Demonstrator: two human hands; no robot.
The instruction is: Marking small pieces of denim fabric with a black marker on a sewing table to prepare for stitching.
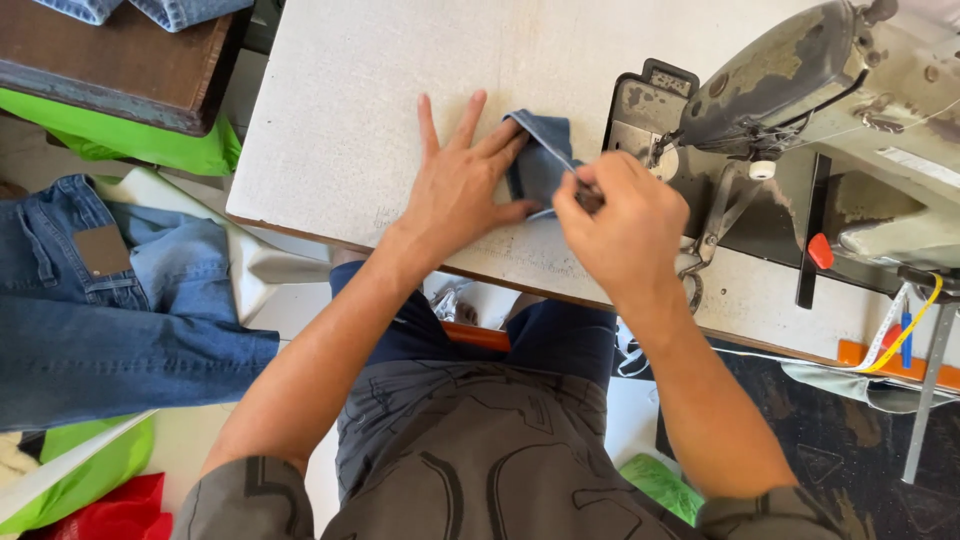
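Fingers of the left hand (455,195) were spread open and pressed flat, their tips pinning the small folded denim piece (538,165) to the counter (340,110). Fingers of the right hand (625,225) were closed, pinching the denim piece's right edge together with a thin tool, too hidden to identify. The denim piece lay near the counter's front edge, just left of the sewing machine (830,90), whose needle plate (650,100) stood just beside it. Blue jeans (100,300) lay off the counter's left edge, well apart.
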